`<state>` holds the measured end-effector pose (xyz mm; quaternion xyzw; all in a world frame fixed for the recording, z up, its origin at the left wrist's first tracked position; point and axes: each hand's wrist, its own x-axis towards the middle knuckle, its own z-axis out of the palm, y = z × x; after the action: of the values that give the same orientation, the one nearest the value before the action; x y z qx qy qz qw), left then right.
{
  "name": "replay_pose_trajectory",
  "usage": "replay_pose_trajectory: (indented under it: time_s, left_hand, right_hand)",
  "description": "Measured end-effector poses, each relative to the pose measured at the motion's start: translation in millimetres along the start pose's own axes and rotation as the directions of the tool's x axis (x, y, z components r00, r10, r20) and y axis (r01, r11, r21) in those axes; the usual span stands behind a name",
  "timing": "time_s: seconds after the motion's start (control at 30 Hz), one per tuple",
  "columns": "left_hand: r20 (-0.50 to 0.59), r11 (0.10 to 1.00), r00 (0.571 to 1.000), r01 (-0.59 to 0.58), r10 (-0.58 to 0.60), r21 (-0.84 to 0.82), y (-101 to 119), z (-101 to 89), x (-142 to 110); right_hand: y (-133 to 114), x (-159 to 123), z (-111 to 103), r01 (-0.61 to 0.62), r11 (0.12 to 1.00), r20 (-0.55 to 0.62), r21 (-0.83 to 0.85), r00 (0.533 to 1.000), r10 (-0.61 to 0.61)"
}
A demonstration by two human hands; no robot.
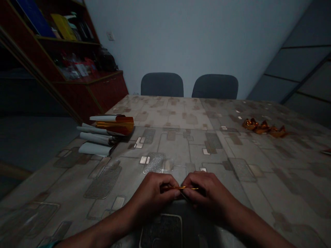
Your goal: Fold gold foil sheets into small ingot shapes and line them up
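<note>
Both hands meet above the near part of the table, pinching a thin folded piece of gold foil paper (pixel 183 188) seen edge-on. My left hand (pixel 159 188) grips its left end between thumb and fingers. On the other side, my right hand (pixel 203 188) has thumb and fingers closed round the right end. Most of the paper is hidden by the fingers. Far to the right lie several folded gold paper pieces (pixel 263 127) in a row. At the left sits a stack of curled gold and white paper sheets (pixel 113 129).
The table (pixel 178 144) has a patterned cover. Two grey chairs (pixel 162 84) stand at its far side against the wall. A wooden cabinet (pixel 103 90) with cluttered shelves is at the left. A small item (pixel 327 151) shows at the right edge.
</note>
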<state>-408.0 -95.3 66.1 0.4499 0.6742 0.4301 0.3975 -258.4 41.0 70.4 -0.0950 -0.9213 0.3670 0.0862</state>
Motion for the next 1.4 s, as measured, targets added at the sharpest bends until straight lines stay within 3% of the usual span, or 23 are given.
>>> replay_pose_trajectory:
  time_s: [0.1,0.2,0.4,0.57,0.73,0.9,1.1,1.2,1.3,1.4]
  left_hand:
    - [0.05,0.998,0.999,0.016,-0.013,-0.064,-2.5,0.0,0.0]
    - [0.027,0.999,0.999,-0.021,0.022,-0.05,-2.1,-1.1,0.5]
    - [0.004,0.991,0.994,-0.106,0.106,0.079,-0.2,-6.1,1.7]
    - [0.037,0.93,0.964,-0.265,0.265,0.255,-4.6,-7.3,2.1]
    - [0.084,0.901,0.944,-0.331,0.32,0.28,-5.3,-7.7,2.5]
    - [0.033,0.946,0.966,-0.256,0.255,0.199,-5.4,-5.1,2.3]
    - [0.049,0.993,0.997,-0.06,0.065,-0.103,-13.7,-0.9,3.1]
    - [0.045,0.989,0.99,-0.136,0.133,0.062,-12.4,0.9,2.0]
    - [0.06,0.902,0.97,-0.241,0.236,0.357,-8.9,1.0,-0.9]
    - [0.075,0.836,0.962,-0.266,0.263,0.479,-10.4,-0.2,-3.5]
  right_hand:
    - [2.5,0.0,1.9,0.047,0.995,-0.005,-0.089,0.999,-0.048]
    - [5.6,-0.6,-0.6,0.074,0.988,0.014,-0.136,0.997,-0.073]
    - [9.4,-2.1,-3.8,0.186,0.952,0.001,-0.242,0.981,-0.192]
    - [9.0,-2.1,-2.2,0.178,0.936,0.015,-0.305,0.983,-0.182]
    - [10.8,-2.2,-0.5,0.178,0.932,0.017,-0.317,0.983,-0.182]
    - [9.6,-3.0,-1.4,0.135,0.968,0.035,-0.214,0.991,-0.13]
    - [4.1,-3.6,-6.5,0.073,0.988,0.044,-0.133,0.997,-0.068]
    - [3.4,-3.3,-6.6,0.103,0.98,0.104,-0.168,0.991,-0.086]
    - [3.4,-2.5,-5.6,0.139,0.972,0.148,-0.188,0.983,-0.111]
    - [3.1,-1.1,-4.9,0.083,0.979,0.14,-0.184,0.989,-0.058]
